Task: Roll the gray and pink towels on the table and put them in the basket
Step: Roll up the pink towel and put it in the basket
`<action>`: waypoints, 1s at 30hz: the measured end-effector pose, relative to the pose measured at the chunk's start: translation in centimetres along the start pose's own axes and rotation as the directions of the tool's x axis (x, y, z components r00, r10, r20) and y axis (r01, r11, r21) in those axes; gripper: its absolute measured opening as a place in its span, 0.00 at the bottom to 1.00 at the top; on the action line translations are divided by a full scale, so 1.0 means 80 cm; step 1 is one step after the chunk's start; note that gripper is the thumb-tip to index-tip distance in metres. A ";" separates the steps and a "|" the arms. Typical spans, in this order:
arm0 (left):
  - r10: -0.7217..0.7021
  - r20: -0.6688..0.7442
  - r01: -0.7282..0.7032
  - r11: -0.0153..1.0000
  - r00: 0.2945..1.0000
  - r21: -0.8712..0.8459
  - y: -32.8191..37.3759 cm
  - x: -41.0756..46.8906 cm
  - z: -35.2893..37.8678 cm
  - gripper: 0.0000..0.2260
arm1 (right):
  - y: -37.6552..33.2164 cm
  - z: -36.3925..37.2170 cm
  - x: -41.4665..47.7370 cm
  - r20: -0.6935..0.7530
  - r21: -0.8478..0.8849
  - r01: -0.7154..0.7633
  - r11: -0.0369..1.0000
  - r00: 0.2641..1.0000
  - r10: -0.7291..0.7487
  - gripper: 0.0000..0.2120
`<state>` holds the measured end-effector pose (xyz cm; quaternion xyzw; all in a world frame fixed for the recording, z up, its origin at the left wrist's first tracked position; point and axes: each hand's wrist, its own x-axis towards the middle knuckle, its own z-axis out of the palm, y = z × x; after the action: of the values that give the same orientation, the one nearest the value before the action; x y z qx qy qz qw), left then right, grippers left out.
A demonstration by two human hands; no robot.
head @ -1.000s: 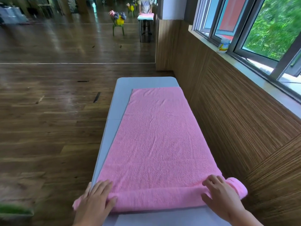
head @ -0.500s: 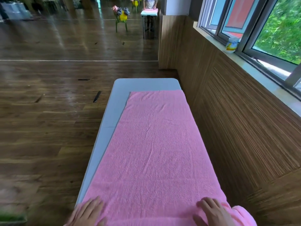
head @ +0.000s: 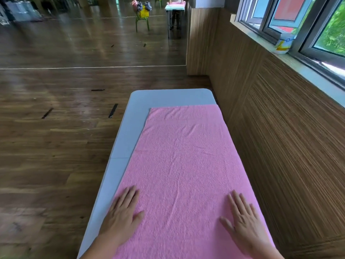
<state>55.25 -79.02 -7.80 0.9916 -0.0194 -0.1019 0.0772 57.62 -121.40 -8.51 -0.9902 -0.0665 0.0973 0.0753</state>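
A pink towel point(head: 183, 161) lies spread lengthwise along the narrow grey table point(head: 130, 131). My left hand point(head: 124, 215) rests flat on the towel near its left edge, fingers apart. My right hand point(head: 242, 221) lies flat near the towel's right edge, palm down, fingers spread. Neither hand holds anything. The rolled near end of the towel is out of the frame below. No gray towel or basket shows near the table.
A wood-panelled wall point(head: 280, 146) runs close along the table's right side, under a window sill with a small container point(head: 283, 43). Wooden floor lies to the left. Far away stand a green chair with a yellow basket point(head: 142, 13) and another table point(head: 174, 6).
The view has tilted up and the rolled end has dropped out of sight. Both hands now lie flat and spread on the towel, further up it than before.
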 end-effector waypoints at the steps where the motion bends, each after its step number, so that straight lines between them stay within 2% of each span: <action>1: 0.005 0.014 -0.005 0.999 1.000 0.032 -0.005 0.003 0.004 0.36 | -0.003 0.004 0.000 0.017 -0.010 -0.022 1.000 1.000 0.022 0.43; 4: 0.019 0.003 -0.019 0.998 1.000 0.065 -0.016 0.003 0.014 0.34 | -0.007 0.012 0.002 0.023 -0.026 -0.045 0.999 0.999 0.046 0.40; 9: 0.001 -0.117 0.011 0.995 0.993 0.100 -0.042 -0.005 0.014 0.34 | -0.029 0.017 0.016 -0.048 -0.055 0.026 0.998 0.998 -0.028 0.40; 14: -0.004 -0.112 0.015 0.995 0.994 0.097 -0.067 -0.031 0.011 0.35 | -0.054 0.024 0.026 -0.046 -0.037 0.084 0.996 0.995 -0.085 0.41; 19: -0.008 -0.079 0.010 1.000 0.997 0.025 -0.060 -0.009 0.000 0.36 | -0.044 0.011 0.039 -0.190 0.067 0.154 0.986 0.972 -0.139 0.37; 22: -0.016 -0.077 0.014 1.000 0.997 -0.025 -0.047 0.047 -0.023 0.36 | -0.022 -0.015 0.062 -0.226 0.134 0.036 0.990 0.974 -0.005 0.38; 27: 0.002 0.012 -0.001 0.999 1.000 -0.035 -0.019 0.144 -0.044 0.33 | -0.007 -0.007 0.085 -0.010 0.025 -0.088 0.996 0.996 0.088 0.48; 30: -0.004 0.079 0.006 1.000 0.997 -0.025 -0.020 0.161 -0.036 0.33 | -0.013 0.003 0.086 -0.009 -0.003 -0.142 0.990 0.990 0.142 0.46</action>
<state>68.44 -77.71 -7.81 0.9858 -0.0187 -0.1416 0.0884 64.15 -119.37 -9.84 -0.9929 0.0043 0.0980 0.0667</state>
